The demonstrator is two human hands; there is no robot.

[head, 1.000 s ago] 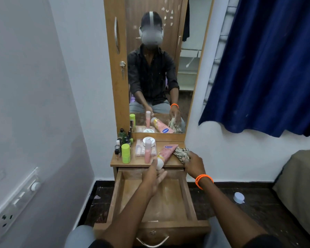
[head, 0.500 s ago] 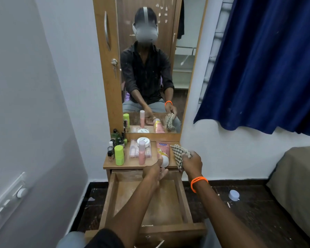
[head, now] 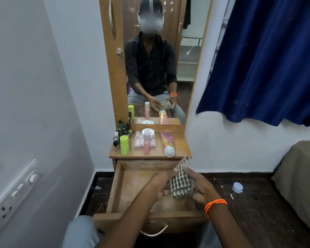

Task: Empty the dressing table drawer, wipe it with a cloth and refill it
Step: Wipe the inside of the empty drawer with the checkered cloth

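Drawer (head: 132,187) of brown wood, pulled fully out of the small wooden dressing table (head: 182,146), shows a bare, dusty floor in the head view. Above its right half both hands hold a crumpled green-and-white checked cloth (head: 181,182). The left hand (head: 159,187) grips the cloth's left edge with curled fingers; the right hand (head: 201,189), with an orange bead bracelet (head: 215,204) at the wrist, clasps its right side. On the tabletop, from left to right, stand a cluster of small dark bottles (head: 118,135), a lime-green cylindrical container (head: 124,145), a clear plastic tray (head: 138,140) with a white round jar (head: 148,132) on it, and a pink upright bottle (head: 147,142). A pink tube with a white cap (head: 167,143) lies at the right. A mirror (head: 159,59) rises behind, and a blue curtain (head: 267,59) hangs to the right.
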